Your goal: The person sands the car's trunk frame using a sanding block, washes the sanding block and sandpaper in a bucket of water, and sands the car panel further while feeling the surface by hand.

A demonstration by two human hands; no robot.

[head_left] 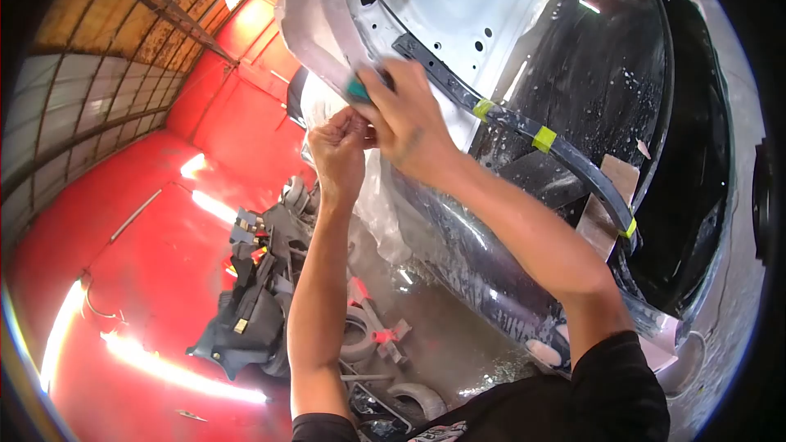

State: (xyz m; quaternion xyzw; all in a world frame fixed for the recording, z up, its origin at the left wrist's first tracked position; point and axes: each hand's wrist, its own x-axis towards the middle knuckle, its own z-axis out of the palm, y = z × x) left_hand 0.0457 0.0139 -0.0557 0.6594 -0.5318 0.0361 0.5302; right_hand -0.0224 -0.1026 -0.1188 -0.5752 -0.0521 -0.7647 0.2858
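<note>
My right hand (409,119) is curled over a small teal-green pad (357,88) and presses it against the pale grey edge of a car body panel (323,29). Motion blurs the fingers a little. Close below it, my left hand (336,143) is closed with the fingertips pinched together, next to the panel edge. Whatever those fingers hold is hidden. Thin clear plastic sheeting (381,209) hangs down just under both hands.
A dark trim strip (442,74) with yellow-green tape (544,139) runs along the body beside a dark, wet-spotted panel (589,57). Below lie black car parts (254,311) and a red-ended stand (385,336) on the wet floor (458,344). A red wall (123,229) stands left.
</note>
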